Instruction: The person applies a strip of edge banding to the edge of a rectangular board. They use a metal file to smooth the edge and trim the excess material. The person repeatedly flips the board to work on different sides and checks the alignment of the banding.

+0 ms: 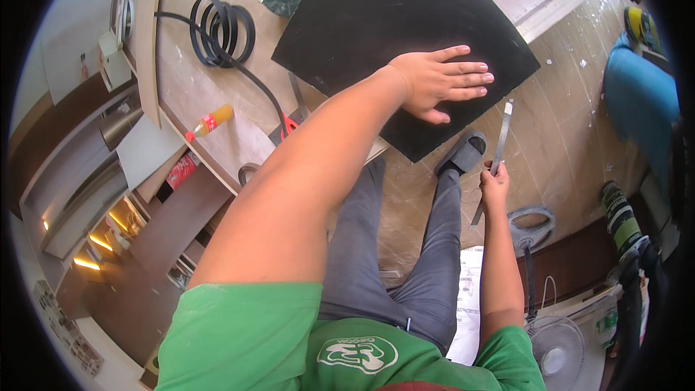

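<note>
A large black sheet (405,14) with straight edges lies at an angle in front of me. My left hand (441,85) rests flat on it near its right part, fingers spread, holding nothing. To the right and nearer to me, my right hand (494,185) grips a long, narrow, flat grey strip (502,137). The strip points away from me, apart from the sheet's edge, and has a small white patch at its far end. I cannot make out whether it is a ruler, a file or a cut strip.
A loose coil of black banding (223,32) lies on the left, its tail running to a red-handled tool (288,127). Nearby is a bottle with orange liquid (210,122). White scraps litter the wood-look floor (572,123). A fan (556,351) stands at the lower right.
</note>
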### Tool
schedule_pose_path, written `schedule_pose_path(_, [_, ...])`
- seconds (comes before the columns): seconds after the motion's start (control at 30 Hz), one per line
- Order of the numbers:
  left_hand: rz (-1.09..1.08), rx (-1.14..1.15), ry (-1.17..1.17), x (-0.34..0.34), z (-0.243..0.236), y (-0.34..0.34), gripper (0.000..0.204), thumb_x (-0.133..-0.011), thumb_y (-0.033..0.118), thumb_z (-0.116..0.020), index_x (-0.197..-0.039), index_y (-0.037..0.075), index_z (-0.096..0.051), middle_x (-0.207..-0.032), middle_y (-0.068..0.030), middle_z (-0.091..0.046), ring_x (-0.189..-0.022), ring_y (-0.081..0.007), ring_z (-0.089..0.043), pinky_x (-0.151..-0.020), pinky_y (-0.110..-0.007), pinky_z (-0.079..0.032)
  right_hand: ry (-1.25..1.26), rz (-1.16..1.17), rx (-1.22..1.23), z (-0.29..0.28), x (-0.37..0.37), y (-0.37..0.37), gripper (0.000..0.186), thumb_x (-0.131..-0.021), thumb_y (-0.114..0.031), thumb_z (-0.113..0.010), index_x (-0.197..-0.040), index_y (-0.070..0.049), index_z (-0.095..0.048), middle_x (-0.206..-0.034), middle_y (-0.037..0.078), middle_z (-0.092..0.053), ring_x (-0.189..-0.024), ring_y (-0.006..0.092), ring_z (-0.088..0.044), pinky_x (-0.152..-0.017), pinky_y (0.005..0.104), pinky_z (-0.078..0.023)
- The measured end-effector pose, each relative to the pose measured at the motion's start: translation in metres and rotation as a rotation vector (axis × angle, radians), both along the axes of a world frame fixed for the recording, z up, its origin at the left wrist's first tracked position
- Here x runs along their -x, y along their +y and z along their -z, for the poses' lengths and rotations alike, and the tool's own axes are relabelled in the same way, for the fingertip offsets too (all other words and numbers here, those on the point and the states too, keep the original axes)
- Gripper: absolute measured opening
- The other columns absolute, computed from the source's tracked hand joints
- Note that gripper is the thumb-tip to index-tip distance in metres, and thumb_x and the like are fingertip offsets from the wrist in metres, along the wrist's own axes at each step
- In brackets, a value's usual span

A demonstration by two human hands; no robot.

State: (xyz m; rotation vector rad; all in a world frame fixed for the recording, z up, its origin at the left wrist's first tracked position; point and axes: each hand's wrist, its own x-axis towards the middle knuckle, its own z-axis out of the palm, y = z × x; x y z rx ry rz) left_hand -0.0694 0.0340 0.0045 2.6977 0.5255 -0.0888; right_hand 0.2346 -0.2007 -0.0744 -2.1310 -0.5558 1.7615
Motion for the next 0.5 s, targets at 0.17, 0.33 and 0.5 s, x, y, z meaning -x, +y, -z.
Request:
schedule_pose_path(0.17, [-0.019, 0.007, -0.079, 0.004, 0.006, -0.001, 0.076, -0.091, 0.051, -0.061, -0.155, 0.016, -0.040, -0.167, -0.0035, -0.029, -0.156, -0.0190, -0.020, -0.128, -0.048, -0.005, 0.018, -0.009, 0.042, -0.007, -0.016, -0.008, 0.022, -0.087, -0.006, -0.059, -0.108, -0.003, -0.056, -0.074, 0.003, -0.057, -0.058, 0.0148, -0.058, -0.051, 0.0275, -0.045])
schedule_pose_path(0.33, [-0.045, -0.047, -0.112, 0.004, 0.010, -0.004, 0.073, -0.091, 0.050, -0.062, -0.153, 0.016, -0.043, -0.166, -0.0032, -0.031, -0.155, -0.0190, -0.023, -0.128, -0.047, -0.008, -0.043, -0.027, -0.007, -0.026, -0.026, -0.018, 0.019, -0.090, -0.009, -0.060, -0.107, -0.001, -0.057, -0.076, 0.006, -0.060, -0.062, 0.0176, -0.062, -0.057, 0.0290, -0.050])
schedule_pose_path(0.5, [-0.143, -0.105, -0.043, 0.010, 0.004, -0.011, 0.071, -0.094, 0.056, -0.059, -0.153, 0.021, -0.044, -0.166, -0.0038, -0.029, -0.155, -0.0201, -0.020, -0.128, -0.049, -0.007, -0.155, -0.017, -0.091, -0.058, -0.025, -0.019, 0.019, -0.090, -0.011, -0.063, -0.105, -0.001, -0.058, -0.077, 0.007, -0.061, -0.062, 0.0168, -0.062, -0.058, 0.0287, -0.050])
